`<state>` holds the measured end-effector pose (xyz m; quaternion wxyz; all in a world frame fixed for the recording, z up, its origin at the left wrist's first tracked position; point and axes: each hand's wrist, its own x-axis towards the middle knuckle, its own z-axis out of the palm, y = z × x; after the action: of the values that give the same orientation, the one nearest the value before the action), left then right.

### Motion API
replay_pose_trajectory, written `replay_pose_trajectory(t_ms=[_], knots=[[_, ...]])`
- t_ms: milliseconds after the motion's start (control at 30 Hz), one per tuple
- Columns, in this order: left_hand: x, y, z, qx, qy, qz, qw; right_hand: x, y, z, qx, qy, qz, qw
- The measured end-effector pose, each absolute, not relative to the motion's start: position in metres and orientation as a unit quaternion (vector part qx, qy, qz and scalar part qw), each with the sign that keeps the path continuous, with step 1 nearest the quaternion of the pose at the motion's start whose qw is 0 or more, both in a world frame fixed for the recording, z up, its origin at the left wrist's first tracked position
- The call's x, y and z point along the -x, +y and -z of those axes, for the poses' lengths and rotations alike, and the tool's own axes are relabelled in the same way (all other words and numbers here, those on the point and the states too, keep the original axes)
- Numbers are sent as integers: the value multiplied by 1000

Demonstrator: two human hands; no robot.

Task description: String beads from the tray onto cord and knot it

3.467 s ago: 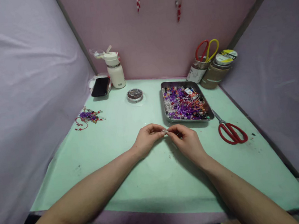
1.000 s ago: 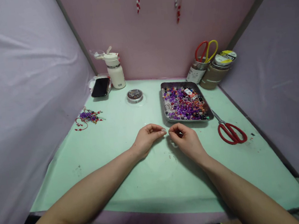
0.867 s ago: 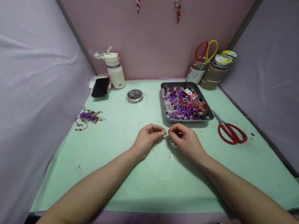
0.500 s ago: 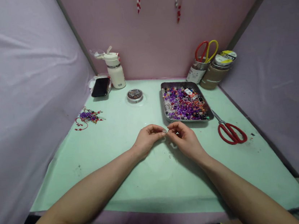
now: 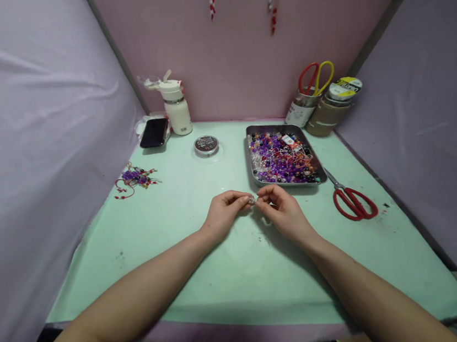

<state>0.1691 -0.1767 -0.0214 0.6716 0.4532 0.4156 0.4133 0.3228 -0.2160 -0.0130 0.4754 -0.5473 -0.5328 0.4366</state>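
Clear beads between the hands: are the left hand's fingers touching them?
Touching. The head view shows the clear beads pinched at the tips of the fingers of the left hand, no gap visible.

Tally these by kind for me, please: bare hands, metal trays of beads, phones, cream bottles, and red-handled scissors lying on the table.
Hands, left and right: 2
Metal tray of beads: 1
Phone: 1
Cream bottle: 1
Red-handled scissors, lying on the table: 1 pair
Total: 6
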Motion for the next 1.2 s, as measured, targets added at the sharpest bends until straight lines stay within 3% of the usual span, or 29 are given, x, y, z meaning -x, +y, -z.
replay_pose_trajectory(t_ms=[367, 833, 1000, 1200], knots=[[-167, -179, 14, -505, 444, -433, 600, -323, -216, 13, 570, -506, -447, 467], [-164, -179, 22, -603, 439, -471, 472, -319, -217, 17, 598, -630, -286, 405], [-164, -177, 17, -543, 449, -491, 513, -318, -217, 19, 606, -637, -285, 381], [-166, -172, 23, -463, 446, -497, 583, -321, -216, 18, 606, -571, -364, 417]])
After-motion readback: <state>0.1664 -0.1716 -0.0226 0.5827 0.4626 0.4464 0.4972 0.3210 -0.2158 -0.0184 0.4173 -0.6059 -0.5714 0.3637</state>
